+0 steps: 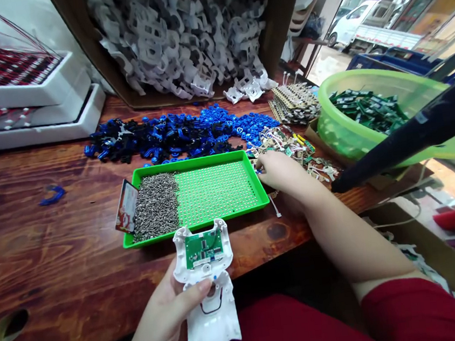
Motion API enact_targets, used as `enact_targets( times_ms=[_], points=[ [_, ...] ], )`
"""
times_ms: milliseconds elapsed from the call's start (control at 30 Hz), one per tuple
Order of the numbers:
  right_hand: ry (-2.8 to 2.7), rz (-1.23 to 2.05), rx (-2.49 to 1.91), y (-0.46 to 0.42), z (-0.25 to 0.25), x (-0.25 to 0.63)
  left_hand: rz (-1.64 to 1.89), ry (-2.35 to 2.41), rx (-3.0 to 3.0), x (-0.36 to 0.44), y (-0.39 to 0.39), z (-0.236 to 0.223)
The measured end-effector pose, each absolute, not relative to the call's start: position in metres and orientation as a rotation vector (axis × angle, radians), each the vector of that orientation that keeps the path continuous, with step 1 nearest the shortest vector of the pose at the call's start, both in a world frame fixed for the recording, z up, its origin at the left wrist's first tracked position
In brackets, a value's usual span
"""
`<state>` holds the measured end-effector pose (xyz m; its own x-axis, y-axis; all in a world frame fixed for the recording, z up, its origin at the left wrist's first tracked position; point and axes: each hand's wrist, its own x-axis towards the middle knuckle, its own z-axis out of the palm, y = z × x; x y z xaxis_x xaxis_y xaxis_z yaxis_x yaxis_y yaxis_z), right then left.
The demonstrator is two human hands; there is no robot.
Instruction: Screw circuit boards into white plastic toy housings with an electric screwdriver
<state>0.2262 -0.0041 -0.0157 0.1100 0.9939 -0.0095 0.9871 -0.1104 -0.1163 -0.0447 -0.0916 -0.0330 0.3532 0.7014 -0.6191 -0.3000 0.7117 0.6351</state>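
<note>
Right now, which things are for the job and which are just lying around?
Seems for the job:
white casing, in the left hand
circuit board, in the casing
small parts, by the right hand

Probably just lying about:
curved blue piece, alone on the table
card, by the tray

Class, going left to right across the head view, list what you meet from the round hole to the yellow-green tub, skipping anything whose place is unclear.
Round hole → loose blue piece → printed card → white casing held by the left hand → right hand → yellow-green tub.
</note>
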Motion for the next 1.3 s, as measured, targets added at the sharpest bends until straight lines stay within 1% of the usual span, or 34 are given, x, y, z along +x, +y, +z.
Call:
enact_targets(
  times_ms=[133,267,333,433,567,767,967,1167,1300],
  points=[
    [-1.909,0.162,-2.208,-0.037,-0.004,0.222,0.716,1.063,0.423,-0.041,-0.095,-0.024],
    [-1.798,0.45,-1.669,-0.082,0.001,0.198,0.675,1.016,0.427,-0.034,-0.102,-0.022],
    [-1.917,0.542,-1.445,-0.102,0.004,0.181,0.65,0.933,0.453,-0.033,-0.105,-0.027],
    [-2.245,0.586,-1.285,-0.12,0.009,0.158,0.695,0.702,0.496,-0.035,-0.11,-0.037],
    [-2.438,0.558,-1.236,-0.125,0.005,0.141,0.692,0.518,0.521,-0.04,-0.115,-0.043],
    [-2.457,0.422,-1.244,-0.126,-0.005,0.134,0.731,0.686,0.691,-0.036,-0.12,-0.038],
    [-2.424,0.481,-1.267,-0.124,-0.008,0.135,0.799,0.792,0.766,-0.029,-0.122,-0.038],
    [-2.5,0.417,-1.127,-0.124,-0.01,0.145,0.817,0.793,0.733,-0.026,-0.122,-0.038],
    [-2.572,0.448,-1.072,-0.128,-0.007,0.151,0.839,0.799,0.772,-0.026,-0.123,-0.039]
  ],
)
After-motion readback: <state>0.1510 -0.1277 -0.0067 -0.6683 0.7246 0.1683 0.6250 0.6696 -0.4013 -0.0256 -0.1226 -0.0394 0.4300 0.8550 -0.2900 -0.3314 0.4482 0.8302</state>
